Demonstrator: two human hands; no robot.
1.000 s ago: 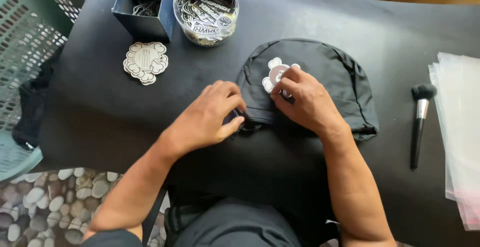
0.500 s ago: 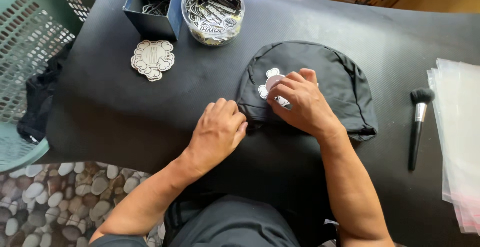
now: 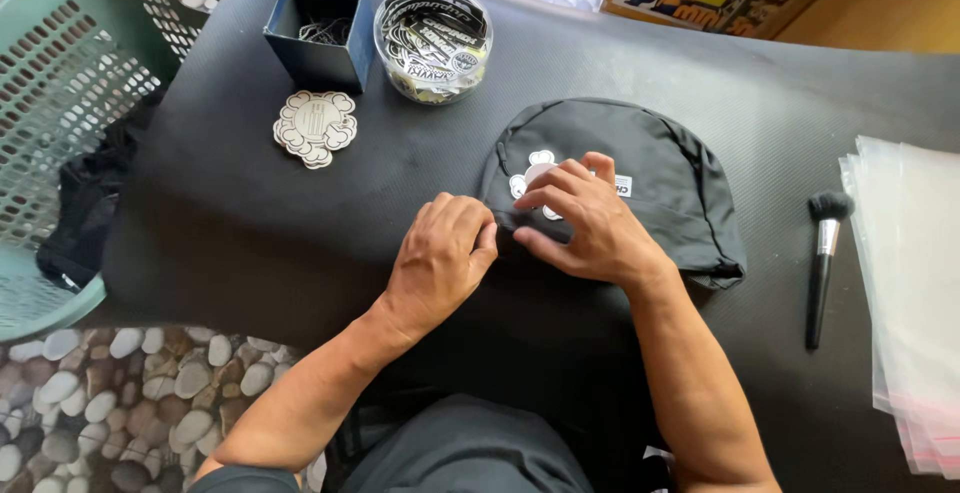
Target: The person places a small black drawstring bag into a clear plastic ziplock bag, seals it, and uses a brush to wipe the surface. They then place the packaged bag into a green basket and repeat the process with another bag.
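We pressed our left hand, fingers curled, and our right hand, fingers spread, gripping nothing, on one black fabric cap lying mid-table beside one black-bristled brush, two containers behind.

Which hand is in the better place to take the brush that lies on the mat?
The right hand, probably. It rests on the black cap, and the brush lies on that same side. The left hand would need to cross over the cap.
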